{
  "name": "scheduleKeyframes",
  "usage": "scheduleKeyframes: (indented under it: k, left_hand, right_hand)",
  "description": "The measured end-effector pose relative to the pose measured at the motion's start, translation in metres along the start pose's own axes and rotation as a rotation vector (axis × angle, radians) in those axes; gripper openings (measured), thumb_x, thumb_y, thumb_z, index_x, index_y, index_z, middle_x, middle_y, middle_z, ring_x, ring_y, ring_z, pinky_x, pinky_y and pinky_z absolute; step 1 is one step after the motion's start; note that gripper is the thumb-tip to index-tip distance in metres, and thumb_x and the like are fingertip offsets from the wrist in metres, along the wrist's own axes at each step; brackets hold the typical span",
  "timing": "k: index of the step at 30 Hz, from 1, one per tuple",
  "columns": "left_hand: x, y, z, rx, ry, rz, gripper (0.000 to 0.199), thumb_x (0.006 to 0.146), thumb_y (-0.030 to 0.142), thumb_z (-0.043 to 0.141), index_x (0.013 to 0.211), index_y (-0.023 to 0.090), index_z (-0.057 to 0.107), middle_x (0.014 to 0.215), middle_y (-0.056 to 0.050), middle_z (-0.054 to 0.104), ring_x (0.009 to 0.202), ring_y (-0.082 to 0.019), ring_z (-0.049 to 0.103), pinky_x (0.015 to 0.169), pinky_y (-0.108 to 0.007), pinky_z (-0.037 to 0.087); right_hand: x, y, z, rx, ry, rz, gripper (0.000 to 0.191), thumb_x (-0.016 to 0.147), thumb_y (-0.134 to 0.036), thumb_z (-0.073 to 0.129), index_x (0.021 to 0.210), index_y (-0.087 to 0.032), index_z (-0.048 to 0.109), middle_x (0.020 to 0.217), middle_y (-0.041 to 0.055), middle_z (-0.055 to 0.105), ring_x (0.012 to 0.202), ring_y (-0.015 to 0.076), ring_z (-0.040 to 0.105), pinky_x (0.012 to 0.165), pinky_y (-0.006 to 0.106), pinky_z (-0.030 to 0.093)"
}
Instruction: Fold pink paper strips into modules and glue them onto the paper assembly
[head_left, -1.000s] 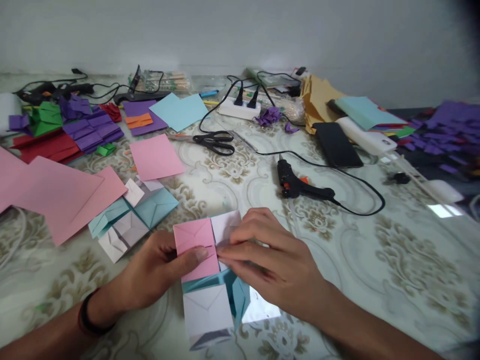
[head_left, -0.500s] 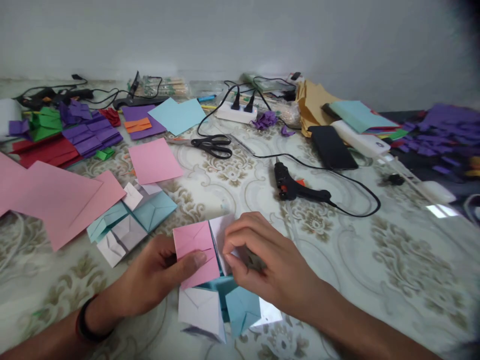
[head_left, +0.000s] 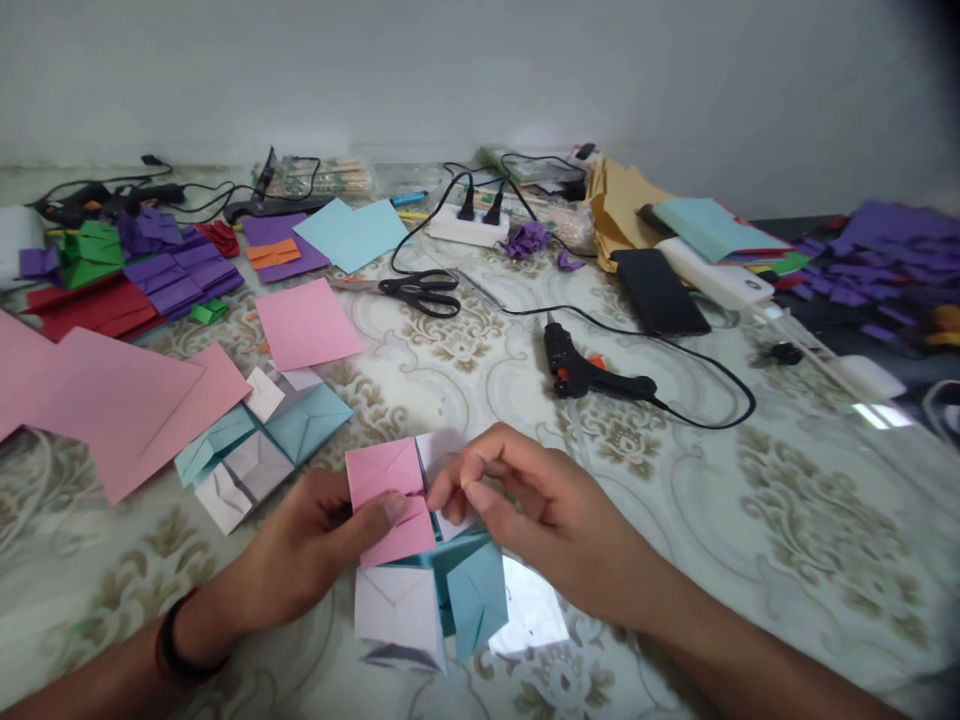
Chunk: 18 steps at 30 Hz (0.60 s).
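A folded paper piece with a pink panel (head_left: pixel 382 475), white panels (head_left: pixel 394 605) and a light-blue panel (head_left: pixel 480 595) is held low over the table. My left hand (head_left: pixel 304 550) grips it from the left, thumb lying across the pink panel. My right hand (head_left: pixel 540 510) is curled at the upper white panel, thumb and fingers drawn together. One right fingertip touches the seam beside the pink panel; whether anything is pinched is hidden. A similar folded piece in blue and white (head_left: pixel 259 465) lies to the left, near a pink sheet (head_left: pixel 309 325).
A black glue gun (head_left: pixel 592 370) with its cord lies right of centre, beyond my right hand. Black-handled scissors (head_left: pixel 420 290), a phone (head_left: pixel 661 292) and a white power strip (head_left: pixel 469 225) lie farther back. Large pink sheets (head_left: pixel 127 385) spread at left.
My right fingers have shifted left from the white panel's middle to the seam by the pink panel. The light-blue panel has swung slightly left. My left hand keeps its grip.
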<state>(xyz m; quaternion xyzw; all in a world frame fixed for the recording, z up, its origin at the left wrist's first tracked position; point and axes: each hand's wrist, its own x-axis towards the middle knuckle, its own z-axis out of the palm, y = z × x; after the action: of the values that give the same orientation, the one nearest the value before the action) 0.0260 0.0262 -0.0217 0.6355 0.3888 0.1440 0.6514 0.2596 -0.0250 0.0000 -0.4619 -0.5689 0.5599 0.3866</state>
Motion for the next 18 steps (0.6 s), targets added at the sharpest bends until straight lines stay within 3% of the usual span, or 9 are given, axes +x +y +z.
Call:
scheduleKeyframes:
  k: [6, 14, 18]
  left_hand:
    - [0.000, -0.001, 0.000, -0.018, -0.020, 0.018, 0.052, 0.101, 0.055, 0.052, 0.066, 0.017, 0.046, 0.064, 0.004, 0.037, 0.059, -0.010, 0.030, 0.051, -0.023, 0.025]
    - [0.000, -0.002, -0.001, -0.038, -0.039, 0.035, 0.048, 0.101, 0.046, 0.057, 0.065, 0.017, 0.046, 0.064, 0.004, 0.036, 0.058, -0.009, 0.028, 0.050, -0.023, 0.024]
    - [-0.001, -0.004, -0.002, -0.053, -0.049, 0.019, 0.048, 0.100, 0.047, 0.059, 0.065, 0.018, 0.042, 0.063, 0.004, 0.033, 0.058, -0.010, 0.028, 0.049, -0.024, 0.022]
  right_hand:
    - [0.009, 0.003, -0.004, 0.155, 0.179, -0.078, 0.017, 0.093, -0.023, 0.069, 0.081, -0.021, 0.057, 0.077, 0.0023, 0.073, 0.066, 0.0129, 0.063, 0.058, 0.025, 0.049]
    - [0.014, 0.008, -0.017, 0.095, 0.376, -0.044, 0.018, 0.085, -0.028, 0.081, 0.078, -0.020, 0.066, 0.081, 0.0041, 0.079, 0.076, 0.0169, 0.073, 0.070, 0.029, 0.058]
    - [0.018, 0.010, -0.022, 0.031, 0.427, -0.029, 0.015, 0.083, -0.030, 0.081, 0.091, -0.021, 0.072, 0.076, 0.0009, 0.076, 0.074, 0.0169, 0.072, 0.070, 0.029, 0.057]
